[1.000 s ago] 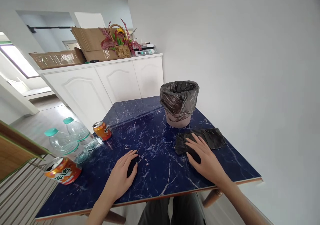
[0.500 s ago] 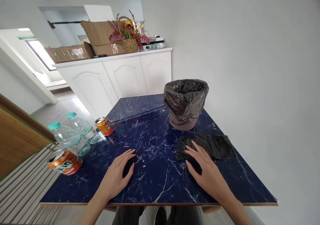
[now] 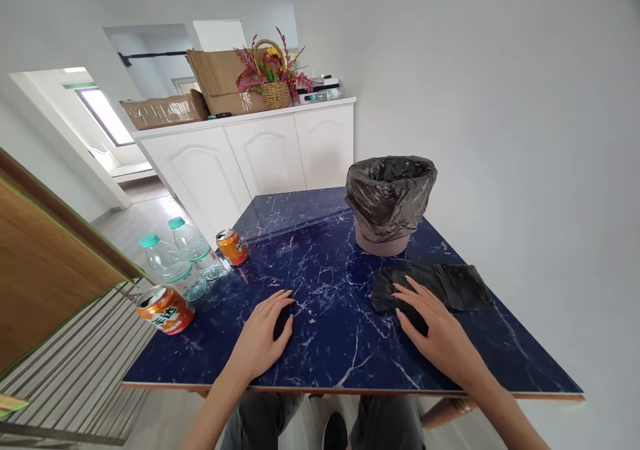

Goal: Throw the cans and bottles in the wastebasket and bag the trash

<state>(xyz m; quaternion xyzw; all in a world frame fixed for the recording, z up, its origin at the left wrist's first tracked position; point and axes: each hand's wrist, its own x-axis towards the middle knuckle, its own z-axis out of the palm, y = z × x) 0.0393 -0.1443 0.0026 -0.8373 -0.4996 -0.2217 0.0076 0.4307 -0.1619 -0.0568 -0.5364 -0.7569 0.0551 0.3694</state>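
Note:
My left hand (image 3: 264, 335) rests on the near part of the blue marbled table (image 3: 320, 343), fingers stretched out and holding nothing. On the right, my right hand (image 3: 436, 330) lies with spread fingers, its fingertips over the near left part of a flat, folded black plastic bag (image 3: 460, 286). Behind that bag stands a bin (image 3: 383, 243) with a black bag liner (image 3: 387, 203) folded over its rim. At the left edge are two clear plastic bottles with teal caps, a nearer bottle (image 3: 173, 270) and a farther bottle (image 3: 197, 247), between two orange cans, a near can (image 3: 167, 310) and a far can (image 3: 233, 247).
A white cabinet (image 3: 250, 157) beyond the table carries cardboard boxes (image 3: 165, 110) and a flower basket (image 3: 277, 95). A grey wall (image 3: 500, 137) borders the right side. A metal rack (image 3: 95, 370) and a wooden panel (image 3: 55, 263) stand at the left.
The view has turned a little to the left, so everything appears shifted right. Both hands stay where they were on the table, and the objects have not moved.

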